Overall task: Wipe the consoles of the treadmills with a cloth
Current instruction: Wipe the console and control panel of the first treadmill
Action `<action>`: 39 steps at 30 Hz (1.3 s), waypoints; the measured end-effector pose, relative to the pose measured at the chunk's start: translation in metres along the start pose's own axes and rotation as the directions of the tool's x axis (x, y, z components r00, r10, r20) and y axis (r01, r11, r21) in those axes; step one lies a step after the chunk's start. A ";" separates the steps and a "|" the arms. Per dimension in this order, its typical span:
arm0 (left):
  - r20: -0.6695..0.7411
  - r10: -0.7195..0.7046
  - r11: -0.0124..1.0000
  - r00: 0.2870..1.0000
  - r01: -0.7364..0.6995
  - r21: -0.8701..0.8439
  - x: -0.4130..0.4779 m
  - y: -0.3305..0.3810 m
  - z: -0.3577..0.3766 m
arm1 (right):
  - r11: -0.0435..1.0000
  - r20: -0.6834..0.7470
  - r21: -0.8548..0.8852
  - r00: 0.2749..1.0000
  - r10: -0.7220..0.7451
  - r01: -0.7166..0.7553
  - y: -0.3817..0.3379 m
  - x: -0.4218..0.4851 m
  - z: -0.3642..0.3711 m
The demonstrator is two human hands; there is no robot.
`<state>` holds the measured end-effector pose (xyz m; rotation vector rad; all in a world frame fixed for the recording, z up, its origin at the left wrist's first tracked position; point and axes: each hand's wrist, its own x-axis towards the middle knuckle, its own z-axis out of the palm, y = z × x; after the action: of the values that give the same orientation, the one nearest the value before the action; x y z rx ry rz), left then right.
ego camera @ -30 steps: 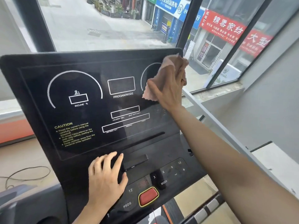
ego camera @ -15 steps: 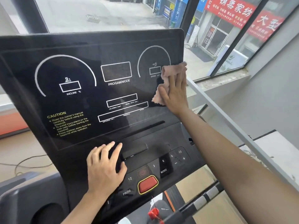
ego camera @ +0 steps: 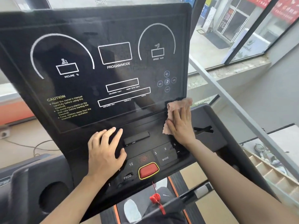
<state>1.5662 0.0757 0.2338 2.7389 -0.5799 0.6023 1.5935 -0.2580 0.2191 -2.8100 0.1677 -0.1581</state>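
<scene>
Head view: right hand (ego camera: 181, 125) flat, fingers together, pressing pink cloth (ego camera: 175, 110) onto console (ego camera: 97, 29) at lower right corner of display panel. Left hand (ego camera: 105, 152) spread, bracing on lower edge beside keys. Unwiped panel leftward and upward; right hand nearer.

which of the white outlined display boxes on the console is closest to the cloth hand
The long bottom box labelled distance, time and steps: its right end lies just up-left of the cloth under the right hand; the others sit higher.
</scene>
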 end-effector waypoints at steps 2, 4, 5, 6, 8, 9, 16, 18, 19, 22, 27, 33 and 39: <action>-0.002 0.000 1.000 1.000 0.000 -0.012 0.000 0.000 0.000 | 1.000 -0.016 0.002 1.000 0.007 -0.007 -0.012 -0.005 0.002; 0.008 0.002 1.000 1.000 -0.001 -0.017 -0.001 0.000 0.000 | 1.000 -0.065 0.026 0.998 -0.014 0.016 -0.023 -0.011 0.006; 0.014 0.001 1.000 1.000 -0.001 -0.020 -0.001 -0.001 -0.001 | 0.998 -0.097 0.053 0.995 -0.015 0.020 -0.026 -0.013 0.007; 0.019 0.000 1.000 1.000 0.000 -0.025 -0.001 -0.001 -0.002 | 0.997 -0.126 0.079 0.992 -0.018 0.028 -0.028 -0.015 0.008; 0.029 0.000 0.999 1.000 0.002 -0.039 0.000 0.000 -0.005 | 0.989 -0.160 0.118 0.985 -0.068 0.088 -0.030 -0.016 0.007; 0.036 0.000 0.999 0.999 0.002 -0.047 0.000 0.000 -0.006 | 0.982 -0.171 0.118 0.977 -0.124 0.145 -0.031 -0.016 0.008; 0.117 0.001 0.990 0.993 0.015 -0.139 0.000 -0.006 -0.019 | 0.923 -0.204 0.031 0.907 -0.369 0.383 -0.063 -0.020 0.017; 0.126 0.015 0.987 0.992 0.006 -0.160 -0.003 -0.009 -0.023 | 0.900 -0.187 0.034 0.887 -0.421 0.434 -0.071 -0.023 0.020; 0.124 0.011 0.988 0.992 0.008 -0.156 -0.005 -0.011 -0.025 | 0.890 -0.168 0.039 0.881 -0.442 0.454 -0.075 -0.024 0.022; 0.110 -0.068 0.989 0.992 0.081 -0.120 -0.015 -0.016 -0.033 | 0.878 -0.083 0.035 0.877 -0.473 0.477 -0.093 -0.030 0.024; 0.056 -0.095 0.973 0.994 0.105 -0.204 -0.018 -0.011 -0.041 | 0.834 -0.020 0.054 0.836 -0.549 0.549 -0.114 -0.035 0.024; 0.067 0.220 0.934 0.973 -0.191 -0.301 0.020 0.019 -0.028 | 0.733 -0.134 0.215 0.762 -0.633 0.646 -0.095 -0.037 0.003; 0.173 0.500 0.866 0.849 -0.493 -0.083 0.055 0.043 -0.004 | 0.916 -0.379 0.113 0.869 -0.317 0.384 -0.055 -0.047 -0.002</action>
<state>1.5920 0.0219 0.2698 2.6249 -1.3610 0.4275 1.5525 -0.2006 0.2347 -2.5725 -0.2734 -0.7299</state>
